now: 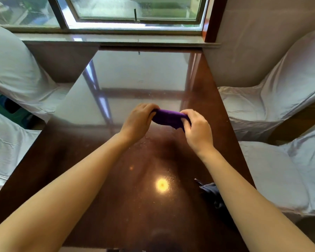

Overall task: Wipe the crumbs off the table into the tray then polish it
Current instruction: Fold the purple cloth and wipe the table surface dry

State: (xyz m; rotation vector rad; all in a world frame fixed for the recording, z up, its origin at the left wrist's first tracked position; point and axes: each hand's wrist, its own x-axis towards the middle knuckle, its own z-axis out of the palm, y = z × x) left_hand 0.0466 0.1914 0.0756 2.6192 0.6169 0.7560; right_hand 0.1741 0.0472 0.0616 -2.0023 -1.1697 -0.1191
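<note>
A purple cloth (pixel 168 117) is bunched up between both hands, held a little above the middle of the glossy dark-brown table (pixel 98 160). My left hand (pixel 138 120) grips its left end and my right hand (pixel 196 130) grips its right end. Fine crumbs or specks (pixel 168 179) are scattered on the tabletop near a bright lamp reflection. No tray is in view. A dark blue-grey cloth (pixel 210 192) lies on the table under my right forearm, partly hidden.
Chairs in white covers stand on both sides: two on the left (pixel 13 73) and two on the right (pixel 273 99). A window sill (pixel 116 40) and window run along the far edge of the table. A green object (pixel 0 104) sits between the left chairs.
</note>
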